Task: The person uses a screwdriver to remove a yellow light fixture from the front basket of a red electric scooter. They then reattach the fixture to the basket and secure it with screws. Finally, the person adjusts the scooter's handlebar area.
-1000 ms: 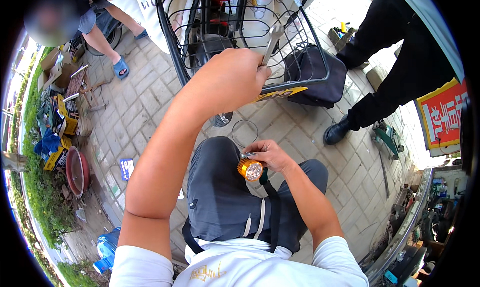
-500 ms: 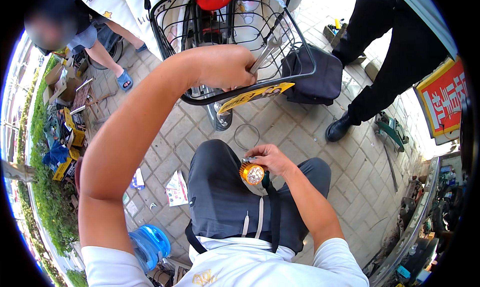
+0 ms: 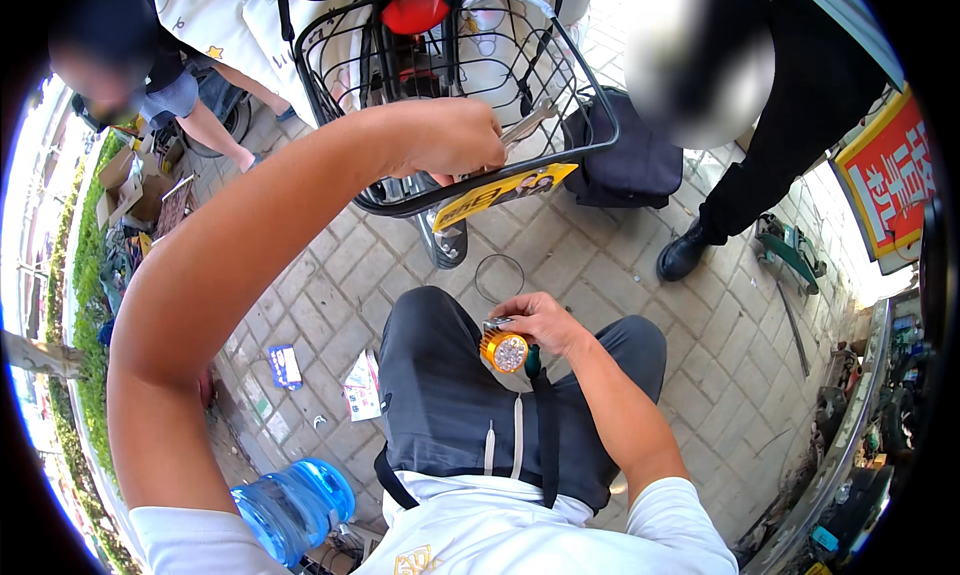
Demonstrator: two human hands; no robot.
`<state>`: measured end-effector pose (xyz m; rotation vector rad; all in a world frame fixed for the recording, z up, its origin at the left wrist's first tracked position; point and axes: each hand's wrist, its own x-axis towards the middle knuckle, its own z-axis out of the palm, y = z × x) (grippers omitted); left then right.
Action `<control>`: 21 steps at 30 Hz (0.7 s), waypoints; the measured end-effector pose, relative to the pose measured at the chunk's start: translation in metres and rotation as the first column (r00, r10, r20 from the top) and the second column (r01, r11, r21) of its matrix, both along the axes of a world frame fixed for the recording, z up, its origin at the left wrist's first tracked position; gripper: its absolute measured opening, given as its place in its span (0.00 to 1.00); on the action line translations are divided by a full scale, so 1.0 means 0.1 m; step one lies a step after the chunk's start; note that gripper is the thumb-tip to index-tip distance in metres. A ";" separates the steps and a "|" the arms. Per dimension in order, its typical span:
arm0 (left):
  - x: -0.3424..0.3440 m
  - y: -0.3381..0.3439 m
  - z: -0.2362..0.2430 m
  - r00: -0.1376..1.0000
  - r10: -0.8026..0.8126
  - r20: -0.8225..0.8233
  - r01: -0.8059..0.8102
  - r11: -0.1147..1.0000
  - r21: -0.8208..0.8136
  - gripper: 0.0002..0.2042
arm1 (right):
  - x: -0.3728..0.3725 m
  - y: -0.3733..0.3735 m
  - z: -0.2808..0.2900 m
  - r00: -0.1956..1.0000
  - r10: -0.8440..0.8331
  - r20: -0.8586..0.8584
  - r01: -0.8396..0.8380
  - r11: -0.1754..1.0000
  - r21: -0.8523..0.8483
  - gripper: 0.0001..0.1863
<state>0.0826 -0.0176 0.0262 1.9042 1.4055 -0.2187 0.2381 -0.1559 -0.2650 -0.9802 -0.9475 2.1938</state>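
My left hand (image 3: 455,140) is closed around a metal open-end wrench (image 3: 530,124), reaching over the front of a black wire bicycle basket (image 3: 614,115). The wrench's jaw points up and right, inside the basket's outline; what lies under my fist is hidden. A yellow plate (image 3: 505,196) is fixed below the basket's near rim. Over my lap, my right hand (image 3: 545,322) grips a small round LED headlight (image 3: 506,352) with a gold housing and a metal bracket. Its lens faces up toward me.
A dark bag (image 3: 625,160) sits right of the basket, beside a standing person's leg (image 3: 745,195). Another person is at the upper left. A water jug (image 3: 295,505), leaflets (image 3: 362,385) and a wire loop (image 3: 499,278) lie on the paving. A red sign (image 3: 890,180) stands right.
The wrench has swung from steep to flatter, its jaw tipping to the right. My left elbow has moved outward to the left. My right hand keeps its hold on the headlight.
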 end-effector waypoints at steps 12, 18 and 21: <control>0.04 -0.16 -0.44 0.980 -0.195 -0.049 0.188 0.803 0.566 0.15 | 0.00 -0.01 -0.05 1.000 0.028 0.007 -0.028 0.999 -0.026 0.13; -0.04 0.04 -0.37 0.955 -0.270 0.124 0.201 0.895 0.398 0.15 | 0.00 -0.01 -0.06 0.999 0.037 -0.016 -0.037 0.999 -0.021 0.13; -0.02 -0.10 -0.36 0.962 -0.253 0.102 0.146 0.793 0.591 0.14 | 0.05 0.02 -0.14 0.999 0.052 0.006 -0.052 0.999 0.017 0.13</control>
